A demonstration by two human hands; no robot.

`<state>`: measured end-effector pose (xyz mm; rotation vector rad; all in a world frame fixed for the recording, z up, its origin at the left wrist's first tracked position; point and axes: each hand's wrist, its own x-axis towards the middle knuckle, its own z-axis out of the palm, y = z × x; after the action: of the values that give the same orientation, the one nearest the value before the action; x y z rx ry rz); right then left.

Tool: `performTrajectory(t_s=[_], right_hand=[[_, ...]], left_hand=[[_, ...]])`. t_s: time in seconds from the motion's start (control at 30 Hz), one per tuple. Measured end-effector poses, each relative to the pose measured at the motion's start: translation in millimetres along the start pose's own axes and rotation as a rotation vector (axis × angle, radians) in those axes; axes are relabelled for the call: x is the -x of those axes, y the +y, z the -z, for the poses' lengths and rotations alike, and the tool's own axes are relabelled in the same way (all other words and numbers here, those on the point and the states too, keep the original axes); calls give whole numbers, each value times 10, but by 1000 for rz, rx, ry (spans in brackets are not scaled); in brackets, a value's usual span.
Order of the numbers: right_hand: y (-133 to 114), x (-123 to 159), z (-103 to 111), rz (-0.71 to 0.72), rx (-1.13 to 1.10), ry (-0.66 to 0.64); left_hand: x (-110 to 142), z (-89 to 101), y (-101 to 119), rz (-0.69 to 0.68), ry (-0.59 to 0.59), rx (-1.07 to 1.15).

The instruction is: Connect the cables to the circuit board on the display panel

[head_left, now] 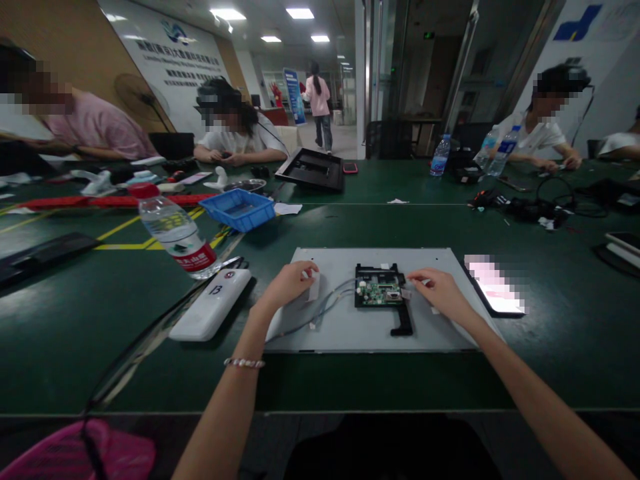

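Note:
A flat grey panel [330,333] lies on the green table in front of me. On it sits a black plastic bracket [403,323] with a green circuit board [377,292] in it. Thin grey cables [327,303] run left from the board. My left hand [289,288] is over the panel's left part, fingers curled together beside a white strip [314,288]; whether they grip it is unclear. My right hand [440,293] is at the bracket's right edge, thumb and fingers pinched close to a small pale tab [406,294]. What they hold is too small to make out.
A white power bank [213,307] and a water bottle [175,233] stand left of the panel, near black cables. A lit phone [495,287] lies to the right. Farther back are a blue tray [239,210] and a black frame [313,170]. Several people sit around the table.

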<state>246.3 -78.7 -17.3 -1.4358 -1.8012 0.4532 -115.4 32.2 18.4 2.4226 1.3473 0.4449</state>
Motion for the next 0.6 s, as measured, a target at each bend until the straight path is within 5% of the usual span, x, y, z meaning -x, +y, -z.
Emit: performTrajectory(t_s=[0.23,0.4,0.6], right_hand=[[-40,10,19,6,8,5],[-54,13,29,-4,3,32],[-73,8,13,23,8,42]], left_hand=[[-1,10,22,1,105,49],[12,94,131,103,271,368],[113,42,340,114,217,466]])
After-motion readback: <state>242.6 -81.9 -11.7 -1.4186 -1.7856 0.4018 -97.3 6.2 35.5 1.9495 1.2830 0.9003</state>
